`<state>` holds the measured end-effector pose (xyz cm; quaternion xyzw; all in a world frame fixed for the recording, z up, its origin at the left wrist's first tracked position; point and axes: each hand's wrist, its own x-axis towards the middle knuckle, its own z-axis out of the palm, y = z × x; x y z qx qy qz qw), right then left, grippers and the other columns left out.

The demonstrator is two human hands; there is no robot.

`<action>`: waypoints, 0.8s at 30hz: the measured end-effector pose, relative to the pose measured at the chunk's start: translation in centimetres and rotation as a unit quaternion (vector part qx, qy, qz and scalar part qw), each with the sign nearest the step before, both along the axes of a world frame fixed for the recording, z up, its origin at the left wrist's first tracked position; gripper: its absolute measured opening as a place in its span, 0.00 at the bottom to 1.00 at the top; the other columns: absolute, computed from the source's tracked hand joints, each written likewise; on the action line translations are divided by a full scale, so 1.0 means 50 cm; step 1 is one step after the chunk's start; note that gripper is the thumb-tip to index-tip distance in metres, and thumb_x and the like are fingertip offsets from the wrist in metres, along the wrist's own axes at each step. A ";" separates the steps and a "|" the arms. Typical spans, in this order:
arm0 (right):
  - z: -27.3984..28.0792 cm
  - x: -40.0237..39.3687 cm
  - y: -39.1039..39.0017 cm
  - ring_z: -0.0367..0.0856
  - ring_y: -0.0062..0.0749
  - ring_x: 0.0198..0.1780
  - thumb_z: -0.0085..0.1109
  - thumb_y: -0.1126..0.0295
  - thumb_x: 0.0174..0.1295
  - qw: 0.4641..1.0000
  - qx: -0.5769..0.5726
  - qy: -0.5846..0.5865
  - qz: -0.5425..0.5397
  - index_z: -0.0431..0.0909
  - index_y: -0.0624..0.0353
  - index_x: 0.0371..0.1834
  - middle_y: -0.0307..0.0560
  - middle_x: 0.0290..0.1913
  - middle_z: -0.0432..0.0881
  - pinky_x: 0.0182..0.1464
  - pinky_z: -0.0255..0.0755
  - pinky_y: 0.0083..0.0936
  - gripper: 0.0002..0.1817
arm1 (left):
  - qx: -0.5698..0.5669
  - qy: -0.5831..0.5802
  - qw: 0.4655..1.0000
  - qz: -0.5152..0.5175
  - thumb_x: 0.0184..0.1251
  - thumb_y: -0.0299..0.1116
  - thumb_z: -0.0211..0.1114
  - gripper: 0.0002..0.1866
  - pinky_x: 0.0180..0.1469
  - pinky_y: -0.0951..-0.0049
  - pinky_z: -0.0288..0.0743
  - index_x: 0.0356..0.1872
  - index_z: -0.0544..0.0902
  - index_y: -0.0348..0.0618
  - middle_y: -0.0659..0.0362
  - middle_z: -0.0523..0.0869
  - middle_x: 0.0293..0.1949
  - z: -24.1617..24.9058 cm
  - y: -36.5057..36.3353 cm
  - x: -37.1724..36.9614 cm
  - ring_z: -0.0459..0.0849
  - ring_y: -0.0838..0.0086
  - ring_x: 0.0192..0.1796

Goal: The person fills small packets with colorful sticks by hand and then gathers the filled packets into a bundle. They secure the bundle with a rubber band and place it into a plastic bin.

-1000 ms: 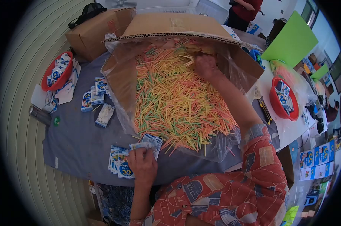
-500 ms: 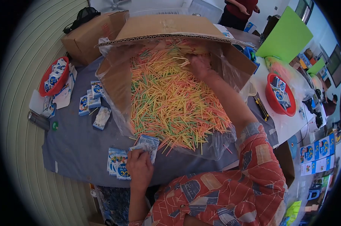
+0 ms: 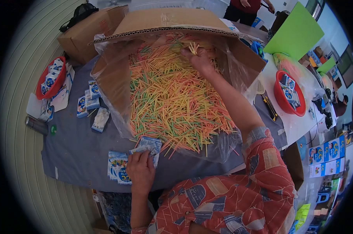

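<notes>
Colourful thin sticks (image 3: 180, 101) fill a large cardboard box (image 3: 172, 19) lined with clear plastic. My right hand (image 3: 200, 60) is over the far part of the pile, its fingers closed around a small bunch of sticks (image 3: 193, 48) that points upward. At the front edge of the table my left hand (image 3: 140, 165) pinches a blue and white packet (image 3: 150, 145). Just left of that hand lies a fanned stack of similar packets (image 3: 117, 167).
Red baskets of packets stand at left (image 3: 51, 78) and right (image 3: 289, 93). Loose packets (image 3: 91, 102) lie left of the box. A yellow and black cutter (image 3: 269, 106) is at right. Another person (image 3: 246, 9) stands behind the table.
My right hand has lifted slightly from the pile, and the bunch of sticks now points upward. My left hand remains at the packet. The view has shifted a little.
</notes>
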<state>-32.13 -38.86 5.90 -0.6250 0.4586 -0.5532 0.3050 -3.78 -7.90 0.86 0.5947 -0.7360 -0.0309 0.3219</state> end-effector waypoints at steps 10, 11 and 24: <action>0.045 0.005 0.046 0.78 0.22 0.39 0.52 0.48 0.75 0.993 0.093 -0.035 0.062 0.85 0.61 0.38 0.40 0.27 0.84 0.50 0.70 0.25 0.25 | -0.029 0.072 0.997 -0.026 0.54 0.22 0.70 0.07 0.40 0.59 0.76 0.36 0.87 0.39 0.55 0.82 0.36 -0.010 -0.001 0.015 0.81 0.57 0.40; 0.050 0.009 0.060 0.78 0.23 0.40 0.51 0.48 0.76 0.996 0.068 -0.014 0.056 0.85 0.61 0.39 0.40 0.30 0.85 0.52 0.70 0.26 0.25 | -0.055 0.066 0.996 -0.019 0.54 0.22 0.70 0.07 0.40 0.59 0.76 0.35 0.87 0.40 0.56 0.82 0.36 -0.008 -0.001 0.012 0.81 0.58 0.39; -0.007 0.006 0.073 0.62 0.44 0.74 0.50 0.38 0.68 0.871 0.020 0.487 -0.063 0.77 0.57 0.64 0.49 0.64 0.78 0.70 0.55 0.56 0.36 | -0.013 0.002 1.000 -0.004 0.54 0.25 0.71 0.08 0.40 0.58 0.77 0.37 0.87 0.43 0.58 0.83 0.37 -0.008 0.004 0.006 0.81 0.57 0.40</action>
